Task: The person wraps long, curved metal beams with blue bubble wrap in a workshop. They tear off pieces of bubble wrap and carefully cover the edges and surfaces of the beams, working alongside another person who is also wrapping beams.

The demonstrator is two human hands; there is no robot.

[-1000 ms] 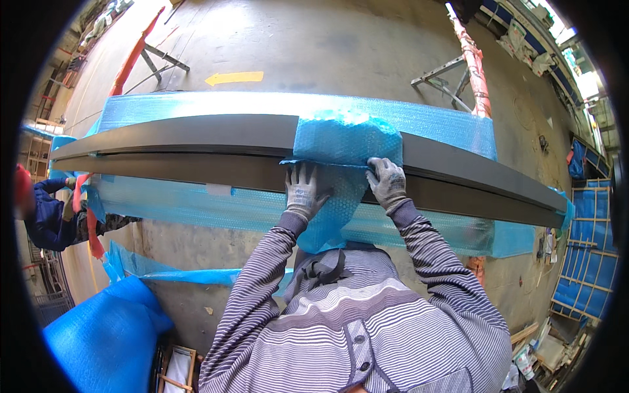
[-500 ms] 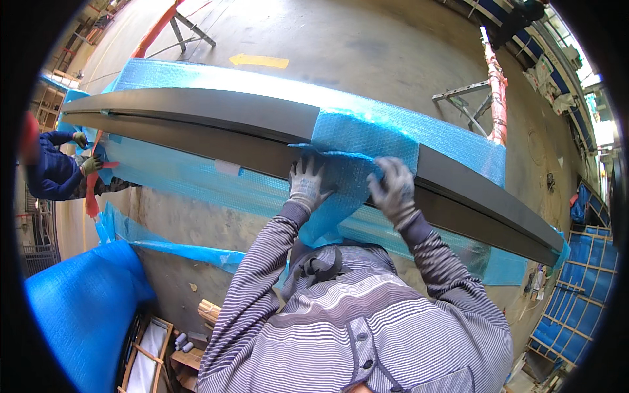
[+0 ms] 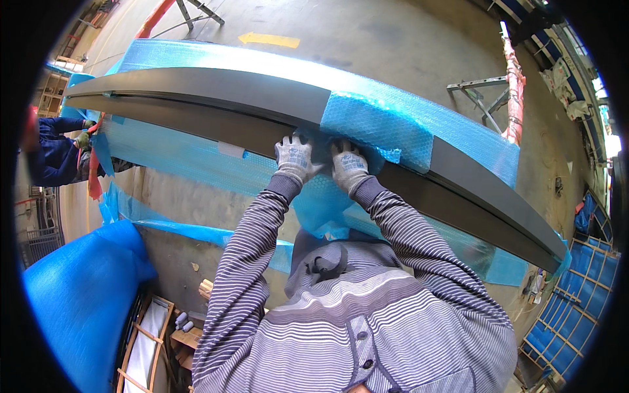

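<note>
A long dark grey metal beam [image 3: 216, 88] with a lengthwise groove lies across in front of me. A piece of blue bubble wrap [image 3: 377, 124] is folded over its middle and hangs down toward my body. My left hand [image 3: 296, 159], in a grey glove, lies on the near part of the beam at the wrap's left edge, fingers apart and tips by the groove. Beside it my right hand [image 3: 350, 167], gloved alike, has its fingers bent on the wrap along the groove. The fingertips of both hands are partly hidden.
Wider bubble wrap sheeting [image 3: 229, 59] lies beneath the beam. At the far left a co-worker [image 3: 59, 150] handles red and blue strips. Wrapped trestles [image 3: 514, 92] stand beyond. A large blue roll [image 3: 85, 295] is at lower left, and a wooden-framed crate [image 3: 573, 295] at right.
My right hand has come down and left, close to my left hand. The wrap's raised edge now lies folded down on the beam. The view has shifted slightly.
</note>
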